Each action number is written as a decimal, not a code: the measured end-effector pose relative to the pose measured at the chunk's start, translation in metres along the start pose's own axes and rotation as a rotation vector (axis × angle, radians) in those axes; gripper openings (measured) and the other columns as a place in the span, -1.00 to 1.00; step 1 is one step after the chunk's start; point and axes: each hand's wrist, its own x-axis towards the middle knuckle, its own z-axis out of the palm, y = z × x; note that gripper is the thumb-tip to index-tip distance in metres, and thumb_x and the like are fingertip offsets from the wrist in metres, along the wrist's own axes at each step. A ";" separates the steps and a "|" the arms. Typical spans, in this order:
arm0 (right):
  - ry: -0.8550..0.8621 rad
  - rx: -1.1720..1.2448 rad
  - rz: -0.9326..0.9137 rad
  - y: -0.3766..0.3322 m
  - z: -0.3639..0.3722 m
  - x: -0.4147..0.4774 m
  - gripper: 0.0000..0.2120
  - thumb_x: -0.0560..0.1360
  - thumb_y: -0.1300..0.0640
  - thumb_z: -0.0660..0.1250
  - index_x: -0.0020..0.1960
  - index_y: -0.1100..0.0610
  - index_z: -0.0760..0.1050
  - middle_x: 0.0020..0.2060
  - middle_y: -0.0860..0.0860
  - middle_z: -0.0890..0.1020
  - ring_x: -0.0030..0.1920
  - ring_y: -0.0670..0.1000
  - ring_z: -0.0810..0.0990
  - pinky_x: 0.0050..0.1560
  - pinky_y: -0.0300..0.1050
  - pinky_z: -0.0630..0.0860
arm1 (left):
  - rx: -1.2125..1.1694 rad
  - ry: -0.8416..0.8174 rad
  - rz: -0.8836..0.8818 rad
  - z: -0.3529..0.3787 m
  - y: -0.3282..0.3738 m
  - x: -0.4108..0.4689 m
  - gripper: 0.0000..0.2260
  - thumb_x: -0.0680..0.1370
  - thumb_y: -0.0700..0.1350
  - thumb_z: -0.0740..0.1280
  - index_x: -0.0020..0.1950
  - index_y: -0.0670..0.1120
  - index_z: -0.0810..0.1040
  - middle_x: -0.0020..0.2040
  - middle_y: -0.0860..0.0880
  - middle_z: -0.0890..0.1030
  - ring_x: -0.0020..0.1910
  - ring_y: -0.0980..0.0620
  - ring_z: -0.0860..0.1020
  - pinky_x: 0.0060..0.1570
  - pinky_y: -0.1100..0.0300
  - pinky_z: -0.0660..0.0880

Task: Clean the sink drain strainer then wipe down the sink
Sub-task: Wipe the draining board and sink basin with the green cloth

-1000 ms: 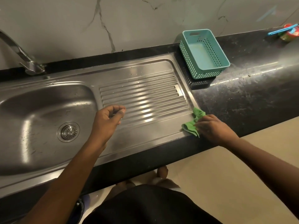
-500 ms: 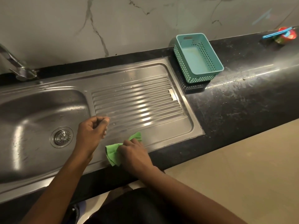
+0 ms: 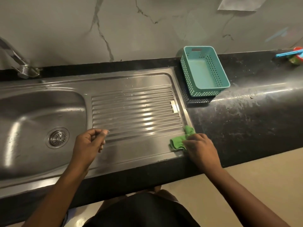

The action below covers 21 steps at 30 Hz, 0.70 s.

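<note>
1. Sink drain strainer [image 3: 57, 137]: it sits seated in the drain hole at the bottom of the sink bowl [image 3: 32, 112], to the left of both hands. No scraps show on it, so the strainer step looks done, though its slots are too small to check closely.
2. Sink bowl: the steel shows pale streaks and specks on its walls. I cannot tell whether it has been wiped; it probably needs a pass.
3. Drainboard [image 3: 136, 112]: small water drops lie on the ridges toward the back, so that part looks unwiped. The flat strip along the near edge looks drier.
4. Green cloth [image 3: 177, 142]: it is bunched on the near right corner of the drainboard, right at the steel rim. The wipe-down is in progress here, roughly midway by my judgement.
5. Right hand [image 3: 200, 149]: it grips the cloth, with its fingers curved over it, pressing it onto the steel.
6. Left hand [image 3: 89, 144]: it hovers over the near left end of the ridges with its fingers loosely curled, holding nothing.
7. Left to do, as I judge it: the back ridges, the rim, the bowl and around the tap [image 3: 15, 57].
8. Further out: a teal basket [image 3: 218, 74] stands on the black counter [image 3: 246, 115], just beside the drainboard's far right corner.
</note>
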 end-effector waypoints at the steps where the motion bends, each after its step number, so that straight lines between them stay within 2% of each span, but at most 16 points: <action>1: -0.024 -0.065 -0.025 0.007 -0.001 0.003 -0.75 0.55 -0.03 0.46 0.22 -0.09 0.69 0.20 -0.08 0.64 0.22 0.03 0.53 0.15 -0.02 0.57 | -0.004 0.002 -0.003 0.004 0.001 -0.001 -0.93 0.59 0.01 0.48 -0.04 0.06 0.74 -0.35 0.00 0.65 -0.40 0.14 0.56 -0.36 0.22 0.54; 5: -0.035 -0.175 -0.111 0.020 -0.004 0.029 -0.73 0.46 0.08 0.55 0.16 0.00 0.70 0.18 0.00 0.62 0.16 0.09 0.54 0.07 -0.05 0.62 | -0.037 0.023 -0.023 0.017 0.010 -0.002 -0.94 0.60 -0.01 0.48 -0.03 0.06 0.75 -0.34 0.01 0.66 -0.38 0.13 0.56 -0.32 0.18 0.55; 8: -0.001 -0.199 -0.150 0.022 -0.012 0.072 -0.89 0.52 0.14 0.46 0.03 0.06 0.71 0.09 0.01 0.64 0.10 0.11 0.54 -0.03 -0.02 0.61 | -0.056 0.052 -0.016 0.023 0.016 -0.004 -0.93 0.60 -0.01 0.48 -0.02 0.05 0.75 -0.33 0.00 0.66 -0.37 0.12 0.57 -0.31 0.21 0.56; 12: -0.007 -0.182 -0.163 0.015 -0.020 0.153 -0.88 0.55 0.18 0.37 -0.03 0.13 0.70 0.06 0.04 0.63 0.06 0.14 0.51 -0.10 0.05 0.56 | -0.065 0.078 -0.013 0.031 0.020 -0.013 -0.94 0.61 -0.02 0.47 -0.02 0.08 0.75 -0.32 -0.01 0.67 -0.36 0.12 0.59 -0.34 0.25 0.58; 18: 0.088 -0.249 -0.165 0.007 -0.021 0.253 -0.82 0.55 0.37 0.28 0.05 0.33 0.65 0.00 0.23 0.64 0.03 0.26 0.55 -0.03 0.14 0.55 | -0.127 0.141 -0.031 0.038 0.018 -0.019 -0.94 0.61 -0.02 0.47 -0.02 0.07 0.76 -0.35 0.01 0.66 -0.39 0.14 0.58 -0.35 0.30 0.55; 21: 0.119 -0.215 -0.132 0.006 -0.022 0.276 -0.82 0.56 0.42 0.25 0.07 0.36 0.60 0.00 0.28 0.63 0.03 0.29 0.55 -0.03 0.17 0.55 | -0.148 0.138 -0.024 0.043 0.021 -0.019 -0.86 0.54 0.10 0.49 -0.01 0.07 0.76 -0.35 0.02 0.66 -0.39 0.14 0.58 -0.35 0.29 0.54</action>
